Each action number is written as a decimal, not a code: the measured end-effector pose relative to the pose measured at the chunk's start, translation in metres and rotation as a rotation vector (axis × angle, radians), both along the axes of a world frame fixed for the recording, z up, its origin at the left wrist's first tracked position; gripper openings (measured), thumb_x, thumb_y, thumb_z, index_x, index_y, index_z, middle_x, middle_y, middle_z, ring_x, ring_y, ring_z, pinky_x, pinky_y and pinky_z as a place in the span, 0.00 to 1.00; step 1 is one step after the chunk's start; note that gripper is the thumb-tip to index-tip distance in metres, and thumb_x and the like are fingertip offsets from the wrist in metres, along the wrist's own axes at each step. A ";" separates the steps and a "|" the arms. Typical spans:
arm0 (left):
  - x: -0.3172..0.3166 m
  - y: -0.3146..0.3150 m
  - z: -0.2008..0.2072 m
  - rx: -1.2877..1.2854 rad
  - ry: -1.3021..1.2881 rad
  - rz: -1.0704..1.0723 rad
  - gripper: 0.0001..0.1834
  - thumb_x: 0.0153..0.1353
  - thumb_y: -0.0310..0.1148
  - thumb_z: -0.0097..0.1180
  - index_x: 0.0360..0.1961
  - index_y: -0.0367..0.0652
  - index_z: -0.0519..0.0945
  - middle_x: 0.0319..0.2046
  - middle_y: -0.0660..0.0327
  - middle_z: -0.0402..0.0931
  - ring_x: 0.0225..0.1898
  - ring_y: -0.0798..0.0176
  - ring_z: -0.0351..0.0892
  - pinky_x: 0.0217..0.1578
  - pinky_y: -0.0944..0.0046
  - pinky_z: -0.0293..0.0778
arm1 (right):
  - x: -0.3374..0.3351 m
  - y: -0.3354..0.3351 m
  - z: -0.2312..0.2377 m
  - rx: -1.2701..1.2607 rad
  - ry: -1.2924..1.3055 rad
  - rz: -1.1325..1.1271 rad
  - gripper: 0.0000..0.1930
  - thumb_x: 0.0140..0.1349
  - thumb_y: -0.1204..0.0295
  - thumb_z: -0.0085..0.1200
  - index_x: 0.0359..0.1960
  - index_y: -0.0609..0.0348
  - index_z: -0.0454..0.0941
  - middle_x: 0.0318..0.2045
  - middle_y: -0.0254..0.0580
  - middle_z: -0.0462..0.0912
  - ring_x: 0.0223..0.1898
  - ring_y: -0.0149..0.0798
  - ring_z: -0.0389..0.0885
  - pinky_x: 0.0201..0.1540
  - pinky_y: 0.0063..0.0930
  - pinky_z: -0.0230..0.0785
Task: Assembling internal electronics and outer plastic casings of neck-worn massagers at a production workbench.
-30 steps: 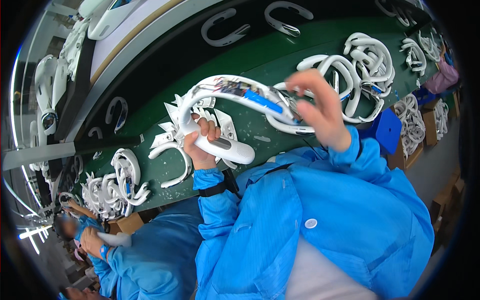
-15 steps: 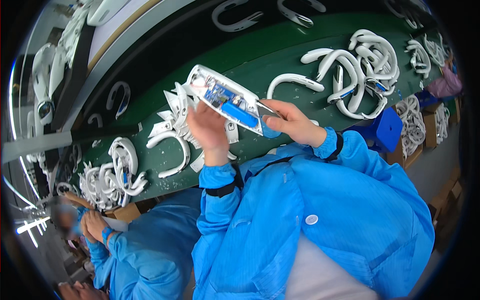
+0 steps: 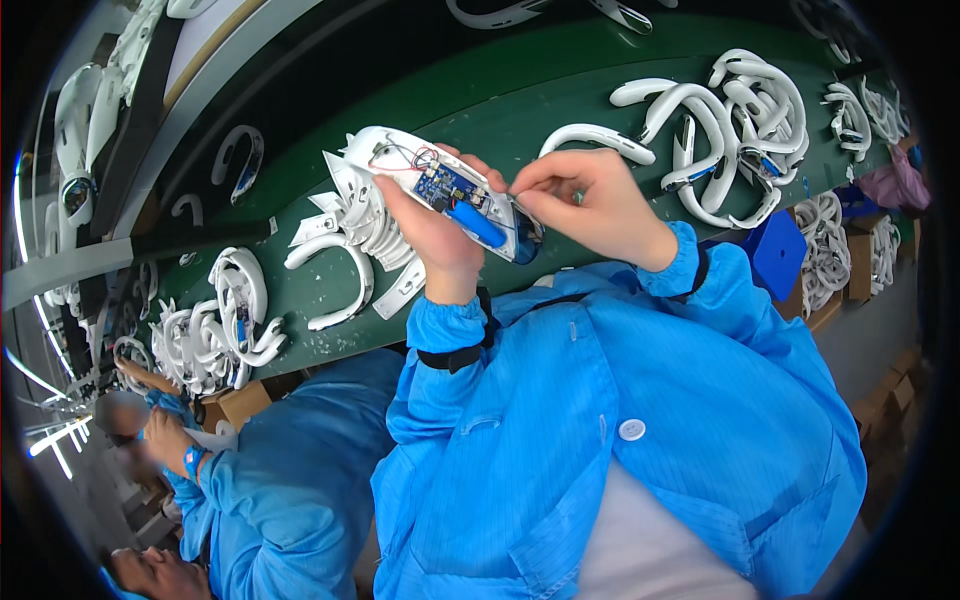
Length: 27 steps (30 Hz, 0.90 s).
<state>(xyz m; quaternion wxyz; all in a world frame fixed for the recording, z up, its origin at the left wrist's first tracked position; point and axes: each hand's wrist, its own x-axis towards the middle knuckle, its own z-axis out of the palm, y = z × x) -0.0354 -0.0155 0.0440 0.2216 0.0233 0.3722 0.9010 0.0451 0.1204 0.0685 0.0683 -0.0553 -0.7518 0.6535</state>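
Note:
An opened white curved housing [image 3: 383, 147] lies over my left hand [image 3: 442, 250], whose thumb and fingers wrap its two sides. Inside sit a blue circuit board [image 3: 445, 187] with thin red and dark wires and a blue cylindrical battery [image 3: 476, 224]. The housing's right end is dark and glossy. My right hand [image 3: 605, 205] is closed in a pinch, thumb against forefinger, right at the housing's right edge. Whatever is between those fingertips is too small to make out. Behind my left hand, a stack of white curved shell pieces [image 3: 365, 225] rests on the green bench [image 3: 330, 345].
One white C-shaped part [image 3: 600, 140] lies beyond my right hand, and a tangled pile of them [image 3: 755, 110] farther right. More parts [image 3: 240, 310] are heaped at left. A blue stool [image 3: 775, 255] stands by the bench's right side. A co-worker in a blue sleeve [image 3: 270, 500] sits at left.
My left hand has closed around the housing, which has shifted slightly left and turned. My right hand has gone from holding the housing's right end to a fingertip pinch at its edge.

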 end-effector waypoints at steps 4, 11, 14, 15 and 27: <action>0.012 0.011 0.003 -0.126 0.080 0.252 0.36 0.63 0.62 0.21 0.46 0.38 0.67 0.37 0.56 0.70 0.35 0.58 0.72 0.37 0.60 0.70 | -0.010 -0.018 0.005 -0.148 0.017 0.023 0.09 0.52 0.76 0.53 0.34 0.68 0.78 0.22 0.40 0.80 0.22 0.23 0.75 0.24 0.17 0.68; 0.023 0.009 0.011 -0.344 0.315 0.261 0.44 0.55 0.71 0.25 0.47 0.38 0.66 0.35 0.58 0.70 0.33 0.64 0.70 0.29 0.69 0.68 | -0.016 -0.024 0.010 -0.390 -0.069 0.071 0.10 0.52 0.77 0.54 0.34 0.71 0.78 0.24 0.43 0.81 0.25 0.27 0.77 0.28 0.19 0.71; 0.024 0.007 0.009 -0.413 0.335 0.262 0.47 0.50 0.76 0.28 0.43 0.38 0.67 0.33 0.59 0.69 0.31 0.67 0.69 0.25 0.71 0.65 | -0.018 -0.021 0.012 -0.443 -0.122 0.120 0.08 0.53 0.78 0.53 0.33 0.71 0.78 0.25 0.43 0.81 0.25 0.27 0.78 0.27 0.18 0.71; 0.024 0.008 0.009 -0.413 0.335 0.263 0.47 0.50 0.76 0.28 0.43 0.38 0.67 0.33 0.59 0.69 0.31 0.67 0.69 0.25 0.71 0.65 | -0.018 -0.020 0.012 -0.453 -0.146 0.145 0.08 0.53 0.78 0.53 0.33 0.70 0.78 0.25 0.42 0.81 0.25 0.27 0.78 0.26 0.18 0.70; 0.025 0.010 0.007 -0.446 0.365 0.305 0.47 0.48 0.77 0.30 0.35 0.36 0.70 0.26 0.62 0.69 0.19 0.73 0.66 0.16 0.76 0.60 | -0.019 -0.014 -0.002 -0.491 -0.131 0.219 0.08 0.56 0.77 0.53 0.35 0.69 0.78 0.27 0.43 0.81 0.27 0.28 0.79 0.25 0.16 0.68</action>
